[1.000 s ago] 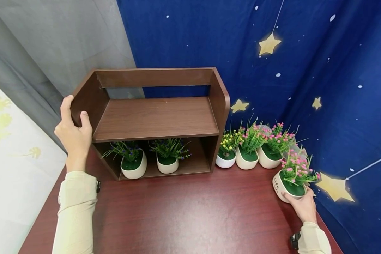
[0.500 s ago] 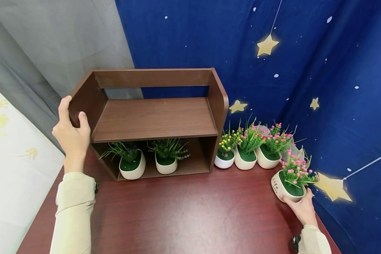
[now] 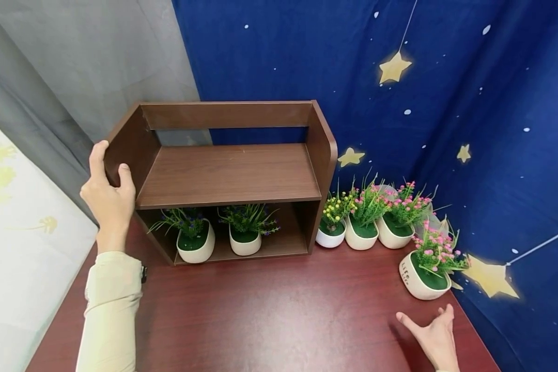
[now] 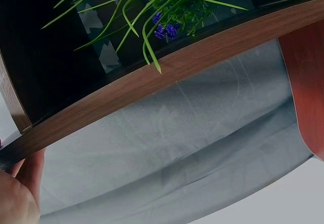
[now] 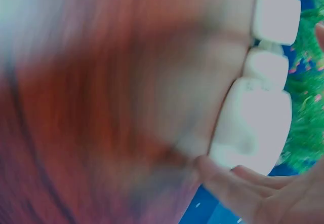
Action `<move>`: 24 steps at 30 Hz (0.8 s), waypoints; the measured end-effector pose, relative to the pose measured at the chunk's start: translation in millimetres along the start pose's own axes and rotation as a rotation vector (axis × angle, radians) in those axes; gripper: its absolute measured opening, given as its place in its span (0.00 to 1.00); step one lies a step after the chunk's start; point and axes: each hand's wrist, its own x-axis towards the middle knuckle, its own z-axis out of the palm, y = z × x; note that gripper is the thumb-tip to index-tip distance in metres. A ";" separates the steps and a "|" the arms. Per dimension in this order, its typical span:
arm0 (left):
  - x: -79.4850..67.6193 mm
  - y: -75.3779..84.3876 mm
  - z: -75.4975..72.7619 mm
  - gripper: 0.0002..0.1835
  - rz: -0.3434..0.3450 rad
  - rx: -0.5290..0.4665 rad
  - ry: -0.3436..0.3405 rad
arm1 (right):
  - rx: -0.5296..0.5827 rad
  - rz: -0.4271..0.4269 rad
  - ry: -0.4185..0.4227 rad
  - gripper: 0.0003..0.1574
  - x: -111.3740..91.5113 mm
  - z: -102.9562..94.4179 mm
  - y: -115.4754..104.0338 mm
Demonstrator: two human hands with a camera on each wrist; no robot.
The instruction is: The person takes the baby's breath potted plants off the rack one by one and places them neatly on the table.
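My left hand (image 3: 109, 199) grips the left side panel of a brown wooden shelf (image 3: 232, 175), thumb on the inner side, other fingers on the outer. In the left wrist view, part of that hand (image 4: 20, 196) shows at the panel's edge (image 4: 152, 87). At the table's right, a cream flowerpot (image 3: 418, 281) with pink flowers and "Life" lettering stands upright. Just in front of it is my right hand (image 3: 432, 336), thumb and fingers spread, holding nothing. The right wrist view has these fingers (image 5: 223, 183) close to the white-looking pot (image 5: 255, 127).
Two flowerpots with blue-purple flowers (image 3: 196, 250) (image 3: 245, 245) stand in the shelf's lower compartment. Right of the shelf is a row: a yellow-flowered pot (image 3: 330, 237) and two pink-flowered pots (image 3: 361, 238) (image 3: 394, 235). A blue star curtain (image 3: 493, 103) borders the reddish table (image 3: 260, 310).
My right hand has let go of the pink-flowered pot and drawn back toward the front edge. The pot stays in place. My left hand keeps its grip on the shelf.
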 end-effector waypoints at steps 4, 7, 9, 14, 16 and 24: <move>-3.7 0.1 0.1 0.23 -0.017 -0.013 -0.004 | -0.041 -0.054 -0.041 0.79 -15.4 10.2 -14.6; -6.8 0.5 -0.2 0.23 -0.034 -0.023 -0.007 | -0.038 -0.086 -0.079 0.78 -24.8 20.2 -27.0; -7.2 0.7 -0.7 0.23 -0.039 -0.023 -0.005 | -0.030 -0.105 -0.105 0.77 -29.1 29.0 -34.9; -6.0 1.4 -1.2 0.23 -0.024 -0.018 0.002 | -0.004 -0.187 -0.164 0.71 -35.3 53.6 -49.8; -5.5 1.7 -1.1 0.23 -0.017 -0.016 0.003 | 0.006 -0.224 -0.174 0.68 -37.3 62.5 -54.1; -1.3 3.7 -0.7 0.23 0.004 -0.017 0.002 | 0.072 -0.341 -0.192 0.64 -43.4 91.0 -69.6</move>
